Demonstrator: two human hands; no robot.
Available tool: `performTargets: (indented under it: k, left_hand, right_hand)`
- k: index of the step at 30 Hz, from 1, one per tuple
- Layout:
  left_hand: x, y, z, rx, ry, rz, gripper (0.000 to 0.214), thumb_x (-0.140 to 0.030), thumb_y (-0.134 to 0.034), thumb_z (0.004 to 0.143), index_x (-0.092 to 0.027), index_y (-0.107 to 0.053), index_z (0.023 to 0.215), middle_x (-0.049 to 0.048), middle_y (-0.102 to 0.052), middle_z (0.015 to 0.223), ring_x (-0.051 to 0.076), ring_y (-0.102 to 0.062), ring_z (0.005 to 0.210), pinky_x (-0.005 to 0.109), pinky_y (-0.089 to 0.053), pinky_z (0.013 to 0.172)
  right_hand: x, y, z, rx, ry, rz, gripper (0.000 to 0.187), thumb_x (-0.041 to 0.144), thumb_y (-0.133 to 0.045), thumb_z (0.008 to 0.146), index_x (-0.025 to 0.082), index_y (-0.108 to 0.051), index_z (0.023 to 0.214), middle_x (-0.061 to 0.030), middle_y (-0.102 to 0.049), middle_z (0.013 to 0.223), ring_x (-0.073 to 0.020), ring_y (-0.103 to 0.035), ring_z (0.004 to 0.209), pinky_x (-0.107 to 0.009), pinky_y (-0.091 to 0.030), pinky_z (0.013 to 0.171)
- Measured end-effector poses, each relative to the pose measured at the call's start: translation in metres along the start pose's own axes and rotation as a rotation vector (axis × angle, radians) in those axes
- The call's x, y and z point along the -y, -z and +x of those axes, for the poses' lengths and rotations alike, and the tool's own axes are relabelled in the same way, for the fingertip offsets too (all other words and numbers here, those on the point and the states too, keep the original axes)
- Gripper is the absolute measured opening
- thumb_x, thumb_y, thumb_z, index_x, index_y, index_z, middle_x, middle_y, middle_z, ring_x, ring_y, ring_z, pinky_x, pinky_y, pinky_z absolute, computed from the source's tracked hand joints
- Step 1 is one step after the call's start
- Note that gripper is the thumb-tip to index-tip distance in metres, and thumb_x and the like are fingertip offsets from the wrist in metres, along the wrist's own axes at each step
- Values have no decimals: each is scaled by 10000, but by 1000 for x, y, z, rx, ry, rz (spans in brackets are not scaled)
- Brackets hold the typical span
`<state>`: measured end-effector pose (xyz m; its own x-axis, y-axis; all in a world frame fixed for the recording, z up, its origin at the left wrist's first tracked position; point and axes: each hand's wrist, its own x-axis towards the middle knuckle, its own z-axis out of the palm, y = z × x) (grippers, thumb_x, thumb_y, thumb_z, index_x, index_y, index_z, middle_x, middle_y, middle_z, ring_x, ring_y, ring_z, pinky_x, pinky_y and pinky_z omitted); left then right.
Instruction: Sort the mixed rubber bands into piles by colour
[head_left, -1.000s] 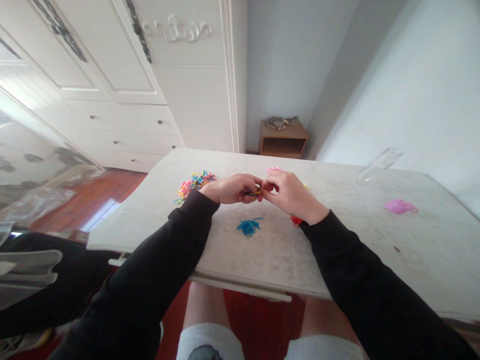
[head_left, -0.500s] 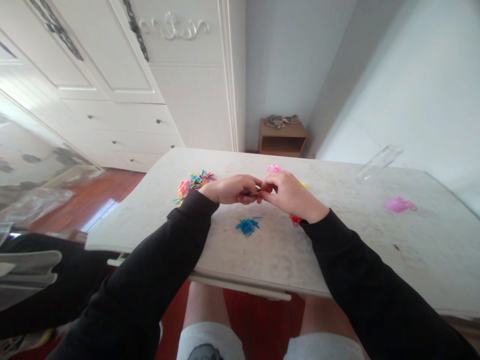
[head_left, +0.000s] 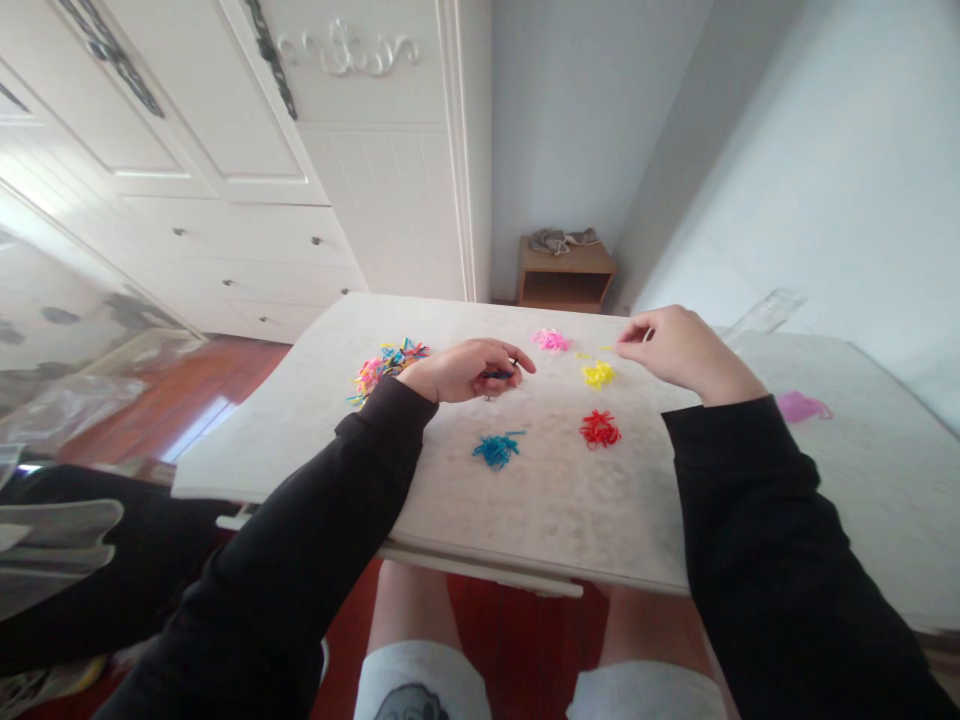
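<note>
Close piles, easily mixed

Over the table (head_left: 637, 530), the left hand (head_left: 474, 370) is curled and the right hand (head_left: 679, 352) has its fingertips together. Left lies the mixed pile (head_left: 386, 369); nearer the middle, the blue pile (head_left: 496, 452), red pile (head_left: 600, 430), yellow pile (head_left: 598, 375) and pink pile (head_left: 553, 340).

The left grips dark bands (head_left: 498, 375); the right apparently pinches a yellow band (head_left: 607, 348). A slack grip could shed strays; a low sweep could merge piles.

Half a second ago the hands met; now they stand apart.
</note>
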<state>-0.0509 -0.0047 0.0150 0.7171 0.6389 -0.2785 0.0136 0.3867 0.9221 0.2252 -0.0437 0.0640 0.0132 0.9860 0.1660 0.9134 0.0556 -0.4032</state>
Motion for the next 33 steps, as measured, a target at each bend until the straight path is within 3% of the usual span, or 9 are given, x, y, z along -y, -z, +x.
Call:
performTargets:
  k: [5,11,15,20,26,33]
  left_hand:
    - [0,3,2,-65,-21,-65,212,-3,-530,797,-59,-647,965,43,-583,682,28,-328,433,148,-239,417]
    - [-1,1,2,-100,-30,-80,213,5,-519,858,-62,-636,1022,54,-618,705,27,-364,428,152,-254,427]
    - [-1,0,3,-117,-19,-42,185,-24,-520,886,-67,-636,1024,83,-668,745,25,-366,413,162,-214,413]
    - [0,-2,3,-67,-31,5,176,-33,-515,869,-72,-645,981,97,-689,774,26,-361,416,171,-222,420]
    - [4,-7,3,31,-19,59,52,-85,-595,826,-105,-637,803,-40,-440,525,44,-322,404,166,-197,393]
    - [10,-6,6,54,-31,89,80,-75,-542,731,-130,-585,691,-44,-388,470,55,-302,377,171,-181,373]
  right_hand:
    - [-13,-9,2,169,15,-76,64,147,-700,808,145,-739,757,-105,-744,825,-176,-610,718,-314,-409,690]
    - [-4,-18,3,64,46,-112,66,207,-705,798,164,-753,813,-80,-721,813,-172,-583,694,-318,-387,671]
    - [20,-27,-2,-3,242,82,86,229,-702,829,170,-727,772,-34,-658,702,-151,-549,631,-297,-372,624]
    - [47,-46,-11,-14,549,309,93,186,-680,861,166,-720,780,-30,-645,750,-145,-549,674,-288,-397,652]
    - [59,-65,-16,70,684,331,73,153,-730,859,151,-724,786,-24,-594,779,-144,-536,715,-288,-392,682]
    - [61,-74,-17,61,712,327,133,71,-677,852,155,-686,749,-16,-576,784,-141,-518,722,-282,-371,687]
